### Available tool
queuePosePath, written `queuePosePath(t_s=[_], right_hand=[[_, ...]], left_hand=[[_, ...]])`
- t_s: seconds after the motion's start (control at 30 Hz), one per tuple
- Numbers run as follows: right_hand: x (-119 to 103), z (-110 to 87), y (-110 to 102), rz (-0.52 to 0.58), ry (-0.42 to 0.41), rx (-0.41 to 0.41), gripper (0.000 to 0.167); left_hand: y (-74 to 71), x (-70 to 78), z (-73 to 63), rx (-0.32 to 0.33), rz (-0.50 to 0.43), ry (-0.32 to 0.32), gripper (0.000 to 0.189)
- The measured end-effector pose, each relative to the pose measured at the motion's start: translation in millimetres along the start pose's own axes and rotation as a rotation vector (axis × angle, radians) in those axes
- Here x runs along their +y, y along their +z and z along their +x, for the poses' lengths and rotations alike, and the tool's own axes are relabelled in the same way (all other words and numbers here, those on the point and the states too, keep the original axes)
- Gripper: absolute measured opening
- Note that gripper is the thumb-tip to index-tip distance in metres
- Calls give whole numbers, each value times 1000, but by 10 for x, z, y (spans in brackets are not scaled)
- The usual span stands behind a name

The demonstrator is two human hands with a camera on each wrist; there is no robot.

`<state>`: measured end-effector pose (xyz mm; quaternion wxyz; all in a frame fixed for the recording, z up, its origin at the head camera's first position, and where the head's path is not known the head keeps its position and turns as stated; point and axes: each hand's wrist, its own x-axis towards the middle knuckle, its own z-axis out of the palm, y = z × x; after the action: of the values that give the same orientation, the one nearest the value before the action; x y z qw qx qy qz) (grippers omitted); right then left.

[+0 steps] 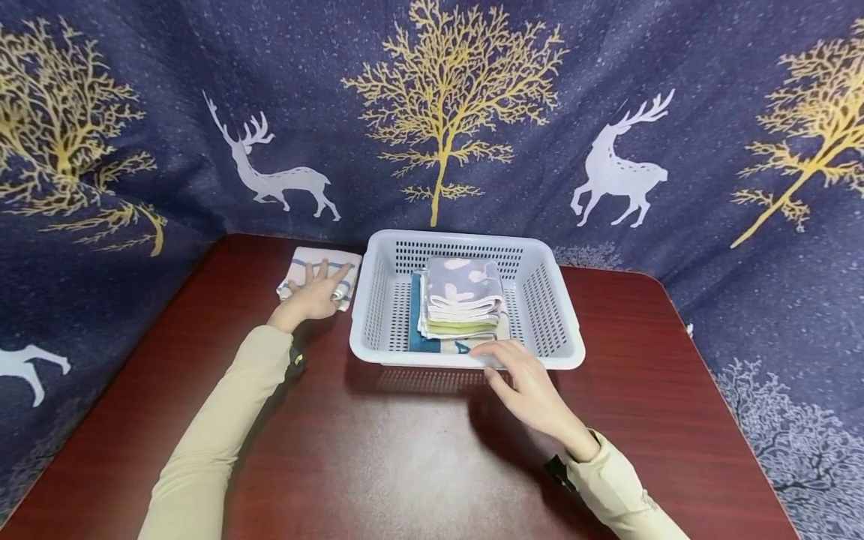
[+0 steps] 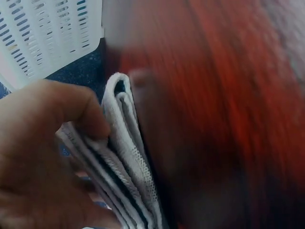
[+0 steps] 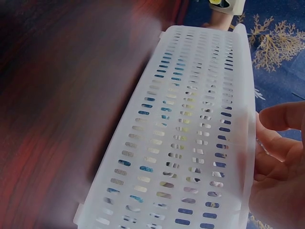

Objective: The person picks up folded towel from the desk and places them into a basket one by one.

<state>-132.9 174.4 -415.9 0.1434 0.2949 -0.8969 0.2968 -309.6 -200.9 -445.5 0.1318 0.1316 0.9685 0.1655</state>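
Note:
A white folded towel (image 1: 295, 279) with blue stripes lies at the table's back left. Over its top the fingers of my left hand (image 1: 313, 296) are spread; in the left wrist view the thumb presses into the edge of the folded towel (image 2: 126, 129), between its layers. My right hand (image 1: 526, 386) is at the front rim of a pale plastic basket (image 1: 364, 300). Its loosely curved fingers reach over the rim, with the thumb outside. Inside the basket is a stack of folded towels (image 1: 466, 281), the top one grey-purple with white shapes.
The basket stands near the back of a dark red wooden table (image 1: 405, 465). Close behind the table hangs a blue cloth (image 1: 304, 75) printed with deer and golden trees. Under the stack, a blue towel (image 1: 415, 311) sticks out at the left.

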Motion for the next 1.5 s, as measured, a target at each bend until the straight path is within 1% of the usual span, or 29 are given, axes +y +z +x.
queuePosePath(t_s=[0.1, 0.2, 0.3, 0.47, 0.6, 0.73, 1.0, 1.13, 1.33, 1.5], right_hand=[[-3, 2, 3, -1, -9, 11, 32], [-10, 5, 3, -4, -21, 22, 31], [-21, 9, 0, -2, -21, 24, 31], [-36, 11, -6, 3, -13, 23, 31], [-21, 4, 6, -4, -17, 31, 31], [-2, -8, 28, -2, -20, 34, 32], [8, -21, 56, -8, -38, 48, 32], [6, -27, 59, -17, -35, 50, 33], [4, -34, 59, -26, -34, 66, 33], [1, -24, 55, -21, -34, 72, 32]], left_hand=[[-11, -8, -8, 44, 24, 21, 73], [-8, -12, -20, 81, 63, 31, 70], [16, -7, -26, 98, 109, 29, 77], [65, 28, -52, 107, 172, 1, 84], [97, 52, -93, 98, 195, -23, 85], [104, 63, -135, 81, 168, -38, 85], [28, 95, -207, -8, 155, -64, 81], [-2, 110, -268, -31, 149, -70, 81], [-25, 148, -368, -36, 142, -70, 77], [-32, 164, -424, -32, 152, -75, 75]])
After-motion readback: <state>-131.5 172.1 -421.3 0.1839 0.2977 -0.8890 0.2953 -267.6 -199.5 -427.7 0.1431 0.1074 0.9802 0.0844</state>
